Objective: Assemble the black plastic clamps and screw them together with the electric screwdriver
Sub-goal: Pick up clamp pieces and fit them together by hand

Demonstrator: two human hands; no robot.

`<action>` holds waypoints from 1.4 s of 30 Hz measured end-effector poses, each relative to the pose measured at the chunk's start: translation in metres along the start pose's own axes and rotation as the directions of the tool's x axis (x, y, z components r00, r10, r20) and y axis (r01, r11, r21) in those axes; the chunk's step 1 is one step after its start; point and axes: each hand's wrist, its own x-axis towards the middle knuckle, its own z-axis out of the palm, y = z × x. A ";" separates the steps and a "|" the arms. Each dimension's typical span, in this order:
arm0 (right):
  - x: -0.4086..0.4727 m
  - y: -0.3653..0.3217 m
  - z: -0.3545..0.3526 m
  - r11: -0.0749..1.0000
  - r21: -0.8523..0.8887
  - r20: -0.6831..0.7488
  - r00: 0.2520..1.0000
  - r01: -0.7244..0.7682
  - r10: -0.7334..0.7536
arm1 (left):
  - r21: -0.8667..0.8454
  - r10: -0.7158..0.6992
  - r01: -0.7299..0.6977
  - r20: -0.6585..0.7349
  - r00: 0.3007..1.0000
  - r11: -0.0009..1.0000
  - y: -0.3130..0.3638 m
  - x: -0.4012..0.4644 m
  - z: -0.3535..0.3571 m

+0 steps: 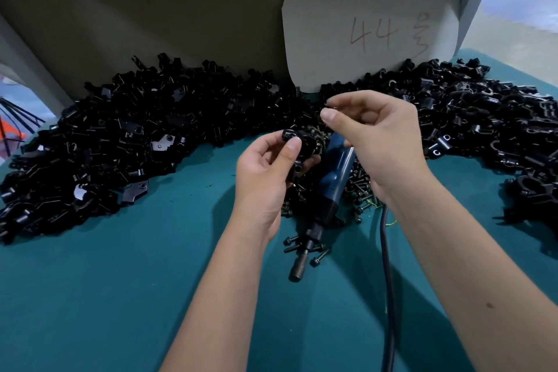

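Black clamp [302, 145] in left hand [262, 178], screwdriver [329, 190] (lying) amid screws [359, 187].

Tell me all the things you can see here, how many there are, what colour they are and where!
table: one, teal, under everything.
clamp parts: too many to count, black, heaped in an arc across the back of the table.
screws: many, dark, piled in the middle under the screwdriver.
electric screwdriver: one, blue and black, lying on the screws, tip toward the viewer.
cord: one, dark grey, runs toward the viewer.
card: one, white, "44" in red, propped at the back.
clamp: one, black, in the left hand.
left hand: holds the clamp.
right hand: pinches something tiny, unclear.
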 end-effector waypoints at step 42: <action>-0.008 0.016 0.008 0.999 0.034 0.246 0.969 -0.009 0.001 | -0.037 -0.024 0.023 -0.014 1.000 0.999 0.005 -0.003 0.001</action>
